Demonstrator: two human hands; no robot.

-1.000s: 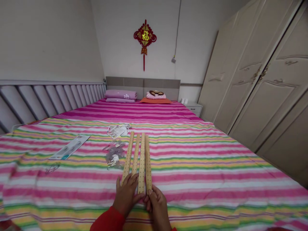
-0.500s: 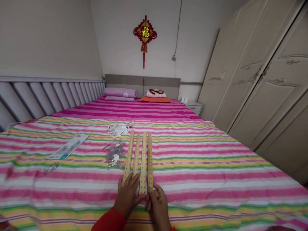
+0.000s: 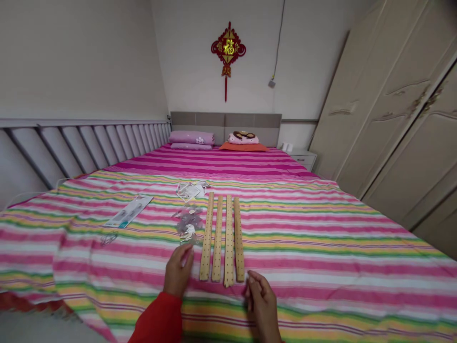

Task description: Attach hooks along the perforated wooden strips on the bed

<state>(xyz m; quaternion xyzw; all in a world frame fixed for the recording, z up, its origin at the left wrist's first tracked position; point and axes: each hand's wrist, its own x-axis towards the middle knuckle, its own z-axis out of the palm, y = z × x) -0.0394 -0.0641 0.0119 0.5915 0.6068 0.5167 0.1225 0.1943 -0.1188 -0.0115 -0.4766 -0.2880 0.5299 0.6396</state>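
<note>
Drawn back off the wood, the left hand (image 3: 177, 271) and right hand (image 3: 262, 305) rest loosely open, holding nothing; four perforated wooden strips (image 3: 229, 238) lie parallel on the striped bed (image 3: 321, 247), spaced apart, near ends almost level.

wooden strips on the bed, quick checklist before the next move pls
Four perforated wooden strips lie separate, side by side: ok
Their near ends level: not ok, the third from the left sits slightly lower
Right hand empty: ok
Left hand empty: cannot tell, it curls close to the bag
Clear bag of small metal parts beside the leftmost strip, near the left hand: ok
Parts in the bag all there: cannot tell, too small to count
</note>
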